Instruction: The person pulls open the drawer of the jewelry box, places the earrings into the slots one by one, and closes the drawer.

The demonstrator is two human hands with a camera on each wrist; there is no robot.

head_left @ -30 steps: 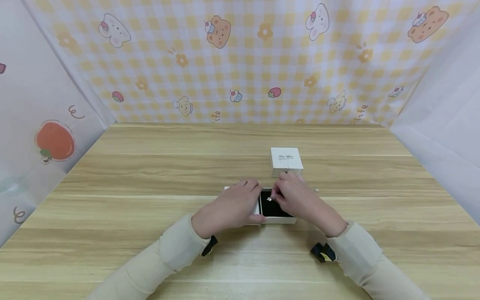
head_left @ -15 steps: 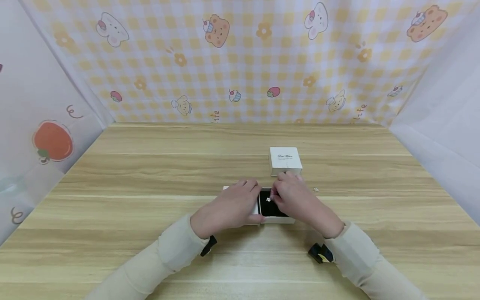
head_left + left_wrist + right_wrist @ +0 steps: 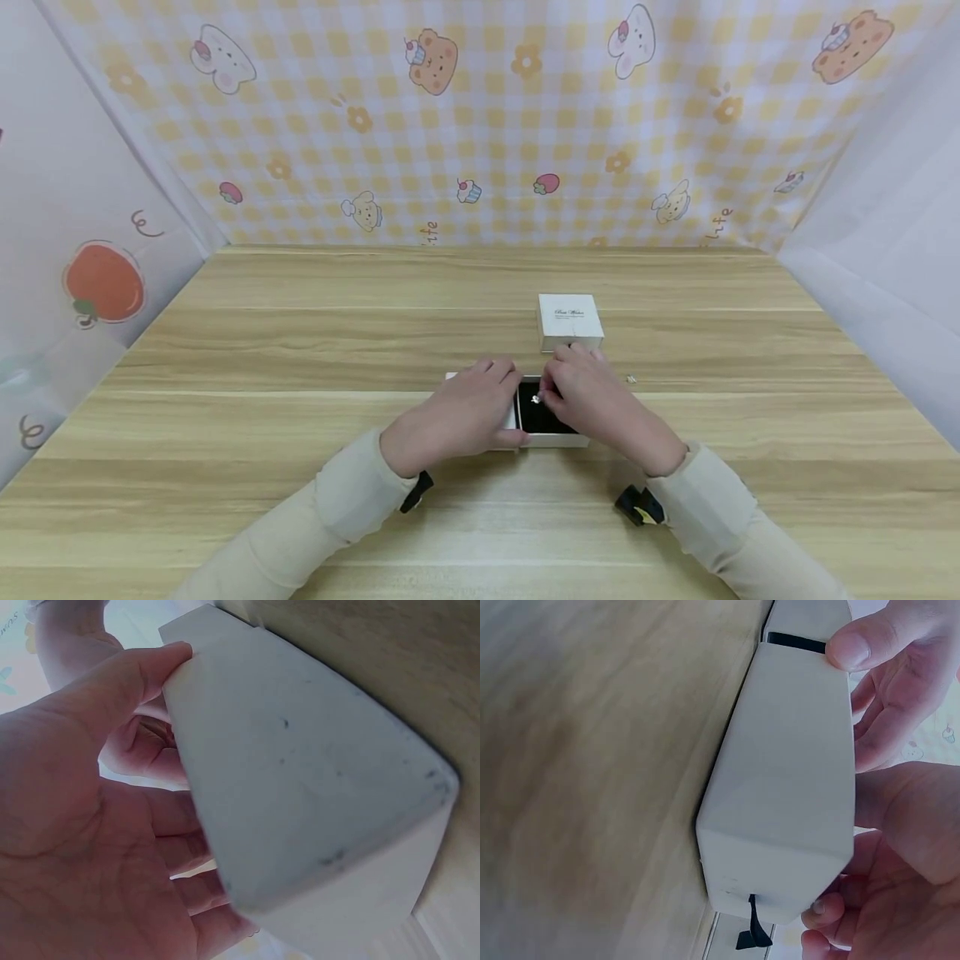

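A white drawer-style jewelry box lies on the table, its inner tray (image 3: 555, 441) slid out to the right and lined with a black pad (image 3: 551, 423). My left hand (image 3: 465, 408) grips the box from above over its white sleeve (image 3: 300, 765), thumb on the near side and fingers at the far side. A small silver earring (image 3: 536, 400) shows against the black pad. My right hand (image 3: 592, 396) pinches at it, thumb and forefinger tips together at its right edge; the curled fingers partly hide the tray. In the right wrist view a black ribbon pull (image 3: 754, 926) hangs from the tray's end.
A second white box (image 3: 570, 318) with dark lettering on its lid stands just behind my right hand. Another small silver piece (image 3: 632, 379) lies on the wooden table (image 3: 300, 333) to the right. A patterned yellow-checked curtain (image 3: 480, 125) closes off the back.
Both hands keep nearly the same place on the box and at the earring. The whole head view shifts very slightly; the boxes stay put.
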